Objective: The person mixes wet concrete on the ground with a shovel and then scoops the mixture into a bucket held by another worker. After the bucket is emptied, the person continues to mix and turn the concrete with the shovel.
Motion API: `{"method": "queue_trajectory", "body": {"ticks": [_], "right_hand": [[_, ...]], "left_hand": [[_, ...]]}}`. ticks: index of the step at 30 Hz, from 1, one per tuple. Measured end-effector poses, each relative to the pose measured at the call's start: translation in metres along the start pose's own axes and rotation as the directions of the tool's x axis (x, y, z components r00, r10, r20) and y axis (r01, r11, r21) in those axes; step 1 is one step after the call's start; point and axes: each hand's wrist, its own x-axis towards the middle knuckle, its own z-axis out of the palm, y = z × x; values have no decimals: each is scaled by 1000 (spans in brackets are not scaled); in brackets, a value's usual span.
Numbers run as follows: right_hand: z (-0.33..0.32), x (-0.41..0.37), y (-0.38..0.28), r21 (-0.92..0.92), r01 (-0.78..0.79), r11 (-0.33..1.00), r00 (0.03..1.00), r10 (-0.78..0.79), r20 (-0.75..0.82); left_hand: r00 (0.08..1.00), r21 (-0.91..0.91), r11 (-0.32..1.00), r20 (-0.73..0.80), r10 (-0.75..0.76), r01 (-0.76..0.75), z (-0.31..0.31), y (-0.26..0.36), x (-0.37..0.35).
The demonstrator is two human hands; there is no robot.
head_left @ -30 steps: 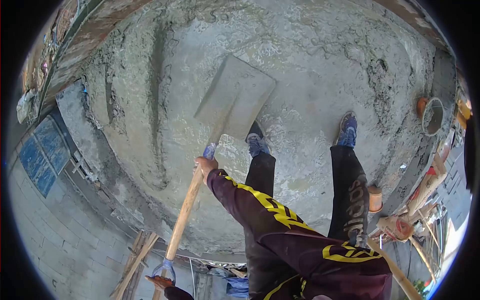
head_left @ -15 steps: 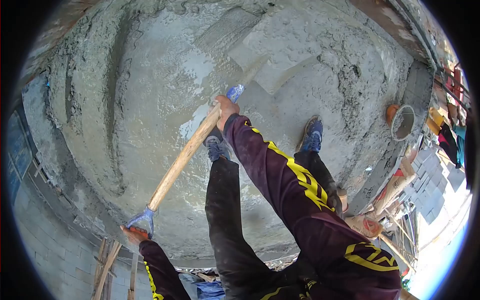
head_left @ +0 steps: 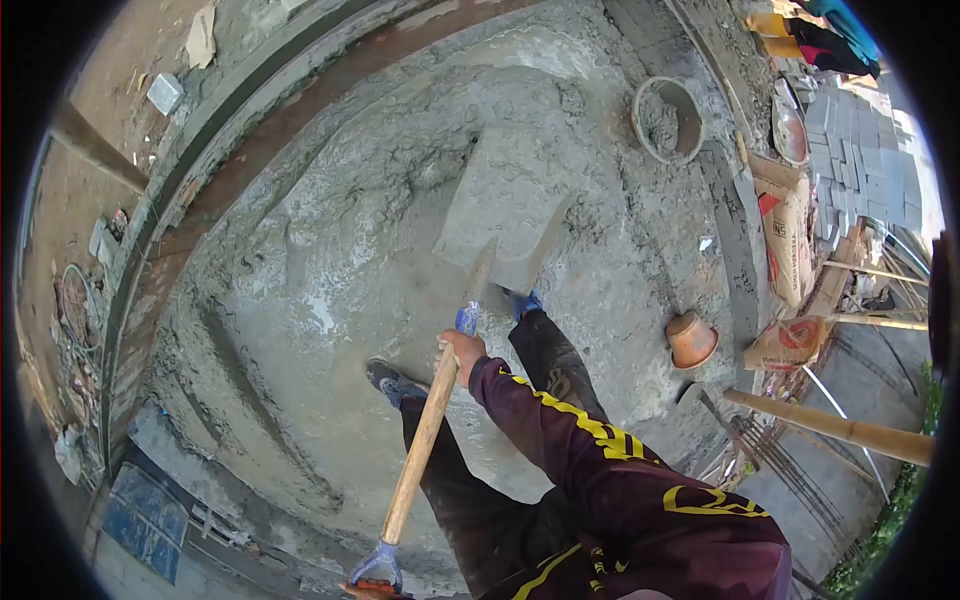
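A long-handled shovel (head_left: 418, 462) with a wooden shaft reaches across the wet grey mortar (head_left: 360, 260). Its blade (head_left: 500, 222) is coated in the same grey, so its outline against the mortar is hard to make out. My right hand (head_left: 463, 352) is closed around the shaft just below the blue socket. At the bottom edge, my left hand (head_left: 372, 590) grips the blue D-shaped handle, partly cut off by the frame. My shoes (head_left: 394, 384) stand in the mortar, the right one partly hidden near the blade.
A bucket (head_left: 668, 120) holding grey mix sits at the far right, and an orange bucket (head_left: 692, 340) stands nearer. Cement bags (head_left: 788, 240), stacked grey blocks (head_left: 860, 150) and a bamboo pole (head_left: 840, 427) lie to the right. A raised rim (head_left: 215, 150) borders the left.
My view has turned toward the right side of the mortar. The shovel, still in both hands, has swung to a steeper angle, its blade now by the rougher mortar heap and my right shoe.
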Motion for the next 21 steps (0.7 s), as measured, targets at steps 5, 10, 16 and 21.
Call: {"method": "queue_trajectory", "body": {"ticks": [5,10,16,21], "right_hand": [[-66,-41,-112,74,54,996,999,-54,-5],[-122,-58,-242,59,156,986,988,-154,-31],[-169,-27,-373,108,269,957,961,-274,44],[-157,-63,-399,152,293,944,947,-308,91]], "left_hand": [[642,-623,204,639,-425,755,-53,71,-46],[862,-670,542,388,-326,507,-173,275,-197],[891,-834,315,432,-137,453,-282,426,-314],[849,-820,360,515,121,446,-291,398,-306]]}}
